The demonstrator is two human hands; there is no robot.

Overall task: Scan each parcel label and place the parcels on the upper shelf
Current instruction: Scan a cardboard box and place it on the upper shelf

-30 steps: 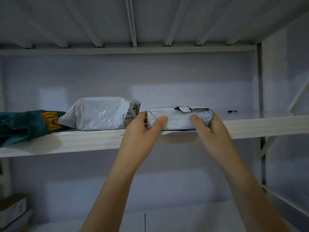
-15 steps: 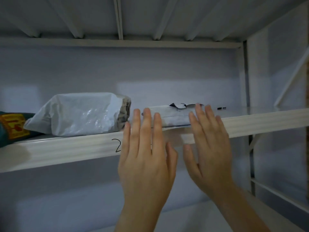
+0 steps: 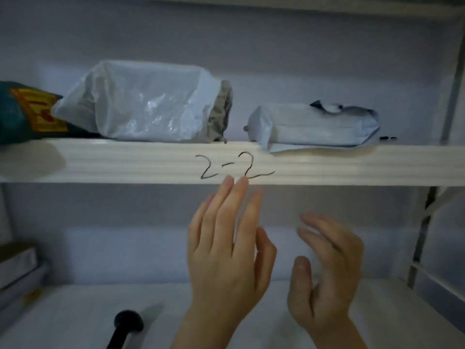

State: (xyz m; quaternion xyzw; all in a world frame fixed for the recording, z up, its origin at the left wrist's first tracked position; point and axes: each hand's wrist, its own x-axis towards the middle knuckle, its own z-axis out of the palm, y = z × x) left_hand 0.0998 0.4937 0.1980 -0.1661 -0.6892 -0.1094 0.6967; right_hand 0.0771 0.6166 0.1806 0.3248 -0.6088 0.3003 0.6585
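Both hands hang empty below the shelf (image 3: 352, 165). The left hand (image 3: 226, 255) has its fingers straight, tips just under the shelf's front lip near the scrawled "2-2" (image 3: 234, 167); the right hand (image 3: 327, 270) is loosely spread, fingers relaxed, holding nothing.

The flat parcel (image 3: 314, 127) lies on the shelf above and a little right of the right hand, apart from both hands. Its lower flap juts over the front edge — that is the weak point. A brush from a rising hand, or the weight of another parcel pushed in beside it, could likely drag it forward and off.

The bulky bag (image 3: 146, 104) sits above and left of the left hand, close beside the flat parcel with a narrow gap between. It looks soft and rounded, so it may slump sideways if crowded. The green parcel (image 3: 22, 114) lies further left, partly out of view.

On the lower surface, below and left of the left hand, stands a dark handle (image 3: 127, 323) — probably the scanner, though too dim to be sure. A careless reach down could knock it over.
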